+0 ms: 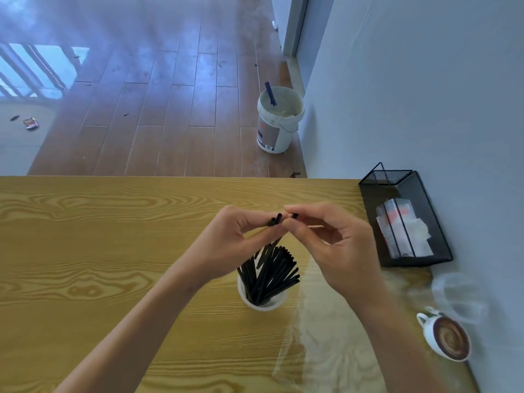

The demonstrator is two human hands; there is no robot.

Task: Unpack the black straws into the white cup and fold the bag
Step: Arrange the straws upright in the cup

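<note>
**Straws pinched above the cup**

Black straws, most of them, standing loose in the white cup and fanning toward the right, directly below the two hands. A few more straws held higher up: upper ends poking out between the fingertips, lower lengths slanting down toward the bunch in the cup. Left hand curled, fingers and thumb pinching the tops of two of those straws. Right hand curled too, thumb and forefinger nipping a black straw tip right beside the left hand's pinch, fingertips of both hands almost touching. Whether the lower ends of the held straws already sit inside the cup: cannot tell, since the hands hide that stretch.

Clear plastic bag lying flat below the right wrist, just right of the cup, glinting and hard to trace at its edges.

All of it resting on a yellow wood-grain table. Off to the right of the grip, against the wall, a black mesh tray with white and orange packets inside. Nearer and farther right, a clear plastic lid or cup, blurred, and next to it a small white coffee cup with a brown swirl on top. Beyond the far table edge, ahead of the hands, a brown plank floor and a white bucket with a blue handle sticking out, close to the wall.
</note>
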